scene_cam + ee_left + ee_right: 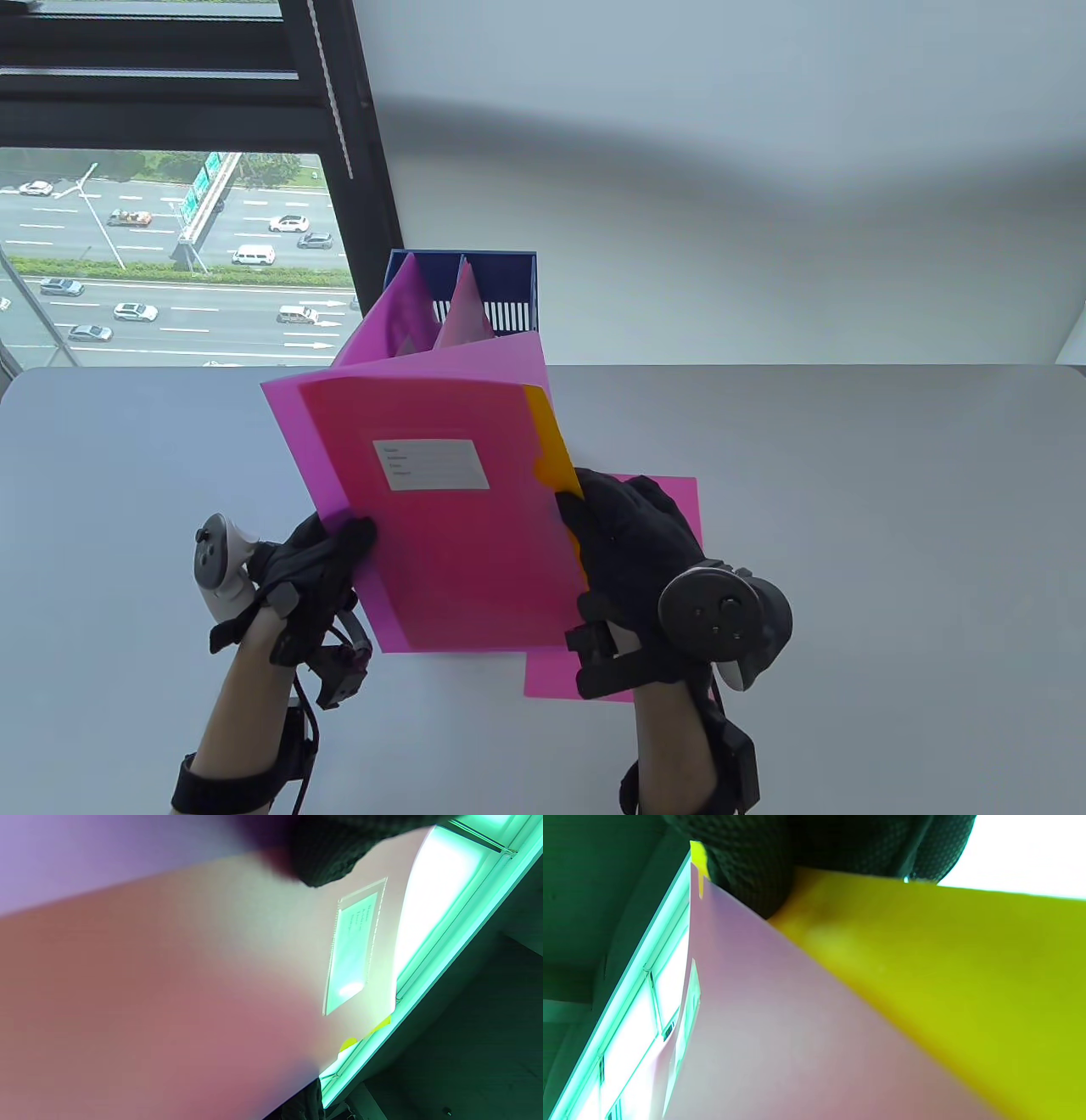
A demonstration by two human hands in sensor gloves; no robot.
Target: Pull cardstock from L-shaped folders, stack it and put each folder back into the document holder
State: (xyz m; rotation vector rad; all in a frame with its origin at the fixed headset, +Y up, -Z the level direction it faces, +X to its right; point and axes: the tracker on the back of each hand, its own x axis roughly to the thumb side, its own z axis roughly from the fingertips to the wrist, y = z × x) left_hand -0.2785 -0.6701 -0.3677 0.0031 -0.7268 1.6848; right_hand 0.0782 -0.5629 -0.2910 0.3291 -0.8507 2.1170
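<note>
A translucent pink L-shaped folder (441,518) with a white label is held up over the table. My left hand (327,552) pinches its lower left edge. An orange cardstock sheet (553,454) sticks out of the folder's right side, and my right hand (611,526) grips that sheet's edge. The right wrist view shows the cardstock (946,976) yellow beside the folder (780,1035), under my gloved fingers (763,866). In the left wrist view the folder (169,993) fills the frame, with a fingertip (326,861) on it. A pink cardstock sheet (679,509) lies flat on the table under my right hand.
A blue document holder (496,289) stands at the table's far edge, with pink folders (403,314) leaning in its slots. Behind it are a window frame (356,153) on the left and a white wall. The grey table (848,526) spreads out to the right.
</note>
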